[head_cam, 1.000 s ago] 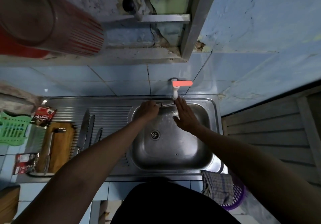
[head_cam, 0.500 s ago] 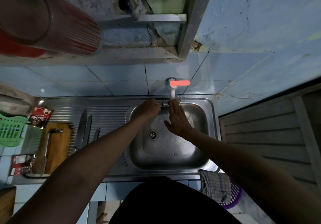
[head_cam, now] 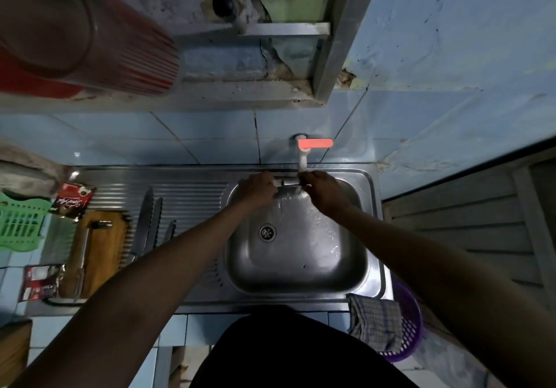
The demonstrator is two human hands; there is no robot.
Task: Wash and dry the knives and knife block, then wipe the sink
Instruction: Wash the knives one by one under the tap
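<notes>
Three knives (head_cam: 150, 222) lie side by side on the ribbed draining board, just left of the sink (head_cam: 296, 270), and one knife block (head_cam: 99, 249) lies beside them. Under the one tap (head_cam: 302, 158), the left hand (head_cam: 258, 187) curls its fingers around the handle end of a fourth knife (head_cam: 285, 182), while the right hand (head_cam: 323, 190) seems to pinch its other end. Water runs down the basin.
</notes>
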